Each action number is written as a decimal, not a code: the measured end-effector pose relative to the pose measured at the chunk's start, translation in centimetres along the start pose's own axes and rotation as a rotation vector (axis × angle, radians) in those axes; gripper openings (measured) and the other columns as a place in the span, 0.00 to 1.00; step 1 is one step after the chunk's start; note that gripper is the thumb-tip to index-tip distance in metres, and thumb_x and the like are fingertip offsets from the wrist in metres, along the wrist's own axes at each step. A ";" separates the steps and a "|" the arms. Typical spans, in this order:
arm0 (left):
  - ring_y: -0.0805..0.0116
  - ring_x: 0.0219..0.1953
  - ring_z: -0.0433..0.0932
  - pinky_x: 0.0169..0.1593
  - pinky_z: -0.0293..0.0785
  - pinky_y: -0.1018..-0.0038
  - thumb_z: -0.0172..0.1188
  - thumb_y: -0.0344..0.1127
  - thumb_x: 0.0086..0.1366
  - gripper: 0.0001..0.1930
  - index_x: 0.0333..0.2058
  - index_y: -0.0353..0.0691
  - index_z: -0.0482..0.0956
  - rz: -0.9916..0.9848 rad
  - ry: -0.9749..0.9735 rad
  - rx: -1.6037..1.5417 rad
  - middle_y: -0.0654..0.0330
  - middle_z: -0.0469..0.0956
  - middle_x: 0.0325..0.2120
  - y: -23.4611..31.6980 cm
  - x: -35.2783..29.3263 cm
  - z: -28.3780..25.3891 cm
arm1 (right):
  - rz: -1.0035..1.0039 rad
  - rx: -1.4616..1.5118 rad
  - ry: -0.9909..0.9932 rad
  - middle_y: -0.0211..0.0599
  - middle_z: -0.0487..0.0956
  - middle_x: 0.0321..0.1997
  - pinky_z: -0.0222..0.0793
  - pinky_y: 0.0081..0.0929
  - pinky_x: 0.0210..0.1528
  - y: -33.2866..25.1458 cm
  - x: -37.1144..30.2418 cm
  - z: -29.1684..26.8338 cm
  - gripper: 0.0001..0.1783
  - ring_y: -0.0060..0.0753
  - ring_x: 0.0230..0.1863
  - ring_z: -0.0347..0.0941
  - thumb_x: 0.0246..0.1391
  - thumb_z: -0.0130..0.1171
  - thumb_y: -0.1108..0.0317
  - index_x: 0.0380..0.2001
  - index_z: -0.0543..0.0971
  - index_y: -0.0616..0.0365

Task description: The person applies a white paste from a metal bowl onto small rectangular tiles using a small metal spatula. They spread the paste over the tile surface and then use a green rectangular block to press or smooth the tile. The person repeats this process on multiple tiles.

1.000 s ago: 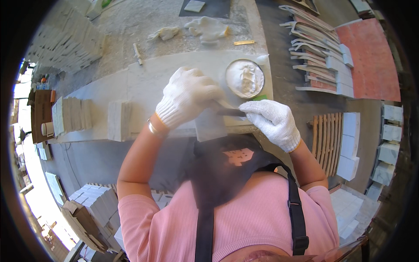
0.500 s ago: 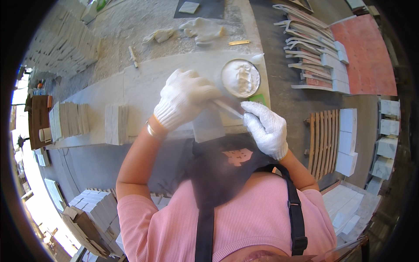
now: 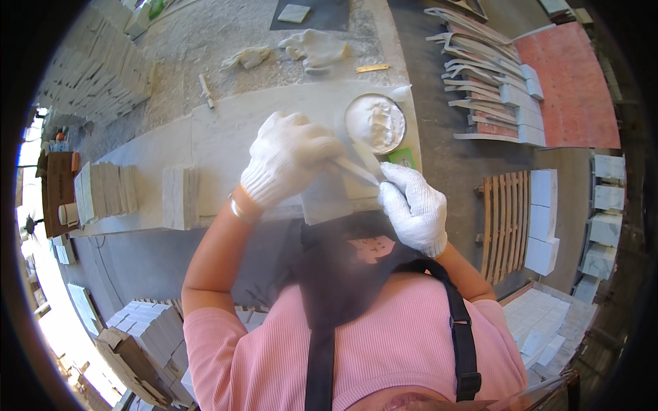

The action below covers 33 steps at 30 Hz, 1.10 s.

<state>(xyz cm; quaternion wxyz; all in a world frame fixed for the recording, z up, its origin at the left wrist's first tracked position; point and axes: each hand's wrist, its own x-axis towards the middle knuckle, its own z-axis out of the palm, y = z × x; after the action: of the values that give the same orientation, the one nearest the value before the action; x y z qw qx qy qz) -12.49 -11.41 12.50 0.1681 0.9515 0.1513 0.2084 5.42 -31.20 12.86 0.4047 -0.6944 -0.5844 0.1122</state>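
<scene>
Since the earlier frames, the right hand in its white knitted glove (image 3: 415, 205) has drawn slightly nearer the person's body, and the thin flat blade-like piece (image 3: 368, 158) beside its fingertips, which looked dark a second ago, now turns a pale face upward. The left hand, also in a white knitted glove (image 3: 289, 156), has kept nearly the same place over the bench.

The narrow white strip (image 3: 358, 170) runs slantwise between the hands, one end under the left hand's curled fingers, the other at the right fingertips. The left fingers are folded around its end; the right thumb and fingers pinch closely at the blade-like piece.

Just beyond the right hand stand a round metal-rimmed tub (image 3: 404, 130) of white paste (image 3: 375, 122) and a flat green piece (image 3: 403, 158). A grey rectangular slab (image 3: 325, 198) juts over the bench edge below the left hand, and upright marble tiles (image 3: 180, 198) stand well to its left.

The left glove hides the strip's far end, the right glove covers the blade's lower part, and haze softens the black apron (image 3: 343, 281). Whether strip and slab are joined, I cannot tell.
</scene>
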 end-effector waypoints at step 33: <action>0.61 0.53 0.79 0.47 0.72 0.60 0.72 0.43 0.53 0.17 0.44 0.55 0.86 -0.145 0.000 0.124 0.69 0.81 0.52 6.3 -7.7 3.4 | 0.780 0.880 -0.160 0.34 0.84 0.37 0.75 0.20 0.34 5.6 -3.5 1.0 0.17 0.21 0.31 0.78 0.69 0.59 0.70 0.58 0.81 0.60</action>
<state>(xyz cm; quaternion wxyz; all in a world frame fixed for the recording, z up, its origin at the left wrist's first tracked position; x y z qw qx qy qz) -16.26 -20.69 9.34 0.1235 0.9467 0.2324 0.1857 7.85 -33.91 7.22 0.5381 -0.6142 -0.2134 0.5363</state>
